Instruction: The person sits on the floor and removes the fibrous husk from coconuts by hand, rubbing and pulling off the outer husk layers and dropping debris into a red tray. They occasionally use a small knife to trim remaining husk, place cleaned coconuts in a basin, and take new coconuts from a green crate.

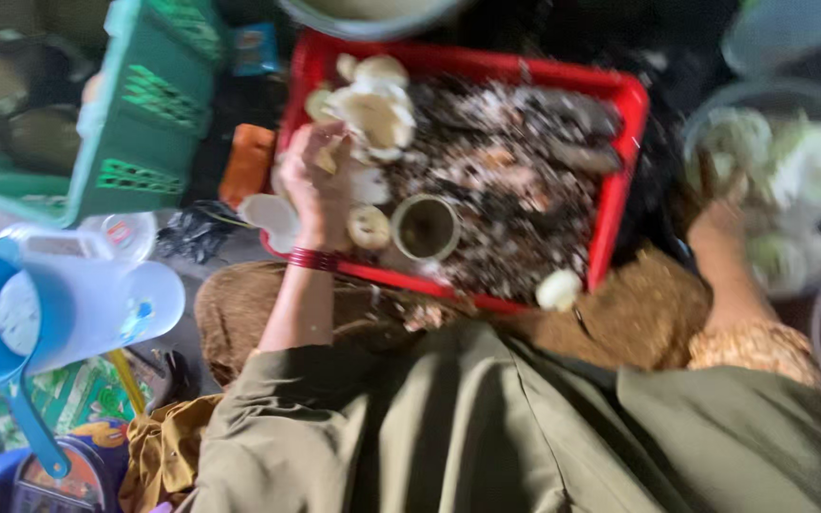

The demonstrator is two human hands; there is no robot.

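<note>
Closest in, olive cloth covers the person's lap, and the red tray [620, 171] sits just past it, full of dark peelings, pale round slices and a small metal cup [427, 228]. The left hand [315, 180] curls loosely over a pale piece at the tray's left edge. Further right, the right hand [719, 214] reaches into a clear bowl [762, 95] of whitish chunks; too blurry to tell its grip.

The red tray [620, 171] is crowded with peelings, pale pieces and a small cup [426, 228], hemmed by a green crate [144, 123] and jug [97, 299] leftward and a bowl [781, 180] rightward, leaving only narrow gaps between.
</note>
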